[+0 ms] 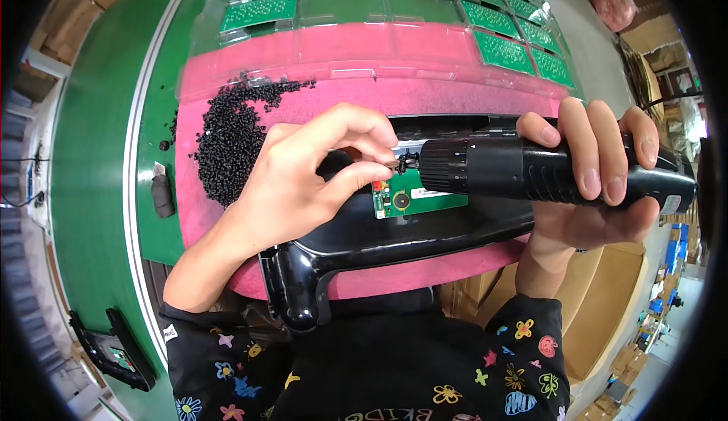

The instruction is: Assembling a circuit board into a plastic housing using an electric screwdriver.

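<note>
My right hand (599,156) is wrapped round a black electric screwdriver (485,169), held almost level with its nose to the left. Thumb and fingertips of my left hand (318,167) pinch a small black screw (395,165) right at the driver's tip, where several dark pieces (408,159) cluster; their exact shapes are hard to make out. Below the tip, a green circuit board (425,203) with a round part lies in a glossy black plastic housing (364,243). My hands and the driver hide part of the board.
A heap of small black screws (227,137) lies on the pink mat (334,50) to the left. Clear trays with green circuit boards (504,50) stand at the back. A dark roll (161,196) lies left; another black housing (114,349) is at lower left, a cardboard box (607,307) lower right.
</note>
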A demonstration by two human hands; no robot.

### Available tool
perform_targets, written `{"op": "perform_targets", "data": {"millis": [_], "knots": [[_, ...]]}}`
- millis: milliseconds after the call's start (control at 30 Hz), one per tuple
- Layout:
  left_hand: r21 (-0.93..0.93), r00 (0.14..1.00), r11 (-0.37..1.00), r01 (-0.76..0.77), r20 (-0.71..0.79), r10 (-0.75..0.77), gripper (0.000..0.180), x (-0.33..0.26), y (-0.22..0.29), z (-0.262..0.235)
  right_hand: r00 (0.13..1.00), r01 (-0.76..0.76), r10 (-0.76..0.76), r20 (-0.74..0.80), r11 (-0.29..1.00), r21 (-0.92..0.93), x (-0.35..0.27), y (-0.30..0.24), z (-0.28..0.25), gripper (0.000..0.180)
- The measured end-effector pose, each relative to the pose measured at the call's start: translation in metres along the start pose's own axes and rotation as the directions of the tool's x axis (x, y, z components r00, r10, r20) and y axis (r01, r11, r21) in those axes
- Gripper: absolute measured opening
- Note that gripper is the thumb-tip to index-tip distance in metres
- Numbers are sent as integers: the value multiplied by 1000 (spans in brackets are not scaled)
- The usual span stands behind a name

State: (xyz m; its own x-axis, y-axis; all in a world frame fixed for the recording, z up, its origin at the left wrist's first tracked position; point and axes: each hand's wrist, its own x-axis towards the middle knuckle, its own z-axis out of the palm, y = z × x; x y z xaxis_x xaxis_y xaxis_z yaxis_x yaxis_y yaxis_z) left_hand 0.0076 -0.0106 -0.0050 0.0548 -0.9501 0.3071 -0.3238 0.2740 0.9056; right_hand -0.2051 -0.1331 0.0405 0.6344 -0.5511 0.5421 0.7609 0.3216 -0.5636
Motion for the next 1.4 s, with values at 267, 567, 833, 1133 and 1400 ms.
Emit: {"op": "perform_targets", "data": {"millis": [267, 567, 833, 1133, 1400], "knots": [[111, 995, 989, -95, 41, 91, 24, 5, -1, -4, 999, -31, 33, 31, 998, -62, 1, 1, 0, 33], [168, 996, 982, -84, -3, 86, 28, -1, -3, 4, 998, -58, 62, 30, 992, -110, -2, 1, 1, 35], [461, 920, 808, -366, 50, 389, 25, 3, -2, 1, 996, -71, 59, -59, 973, -220, -6, 9, 5, 30], [393, 913, 866, -311, -132, 387, 12, 6, -2, -5, 990, 140, -143, 12, 941, -307, -9, -9, -2, 36], [284, 964, 926, -246, 170, 204, 14, 1, -2, 2, 995, 83, -95, 2, 860, -503, -8, -24, -10, 35]]}}
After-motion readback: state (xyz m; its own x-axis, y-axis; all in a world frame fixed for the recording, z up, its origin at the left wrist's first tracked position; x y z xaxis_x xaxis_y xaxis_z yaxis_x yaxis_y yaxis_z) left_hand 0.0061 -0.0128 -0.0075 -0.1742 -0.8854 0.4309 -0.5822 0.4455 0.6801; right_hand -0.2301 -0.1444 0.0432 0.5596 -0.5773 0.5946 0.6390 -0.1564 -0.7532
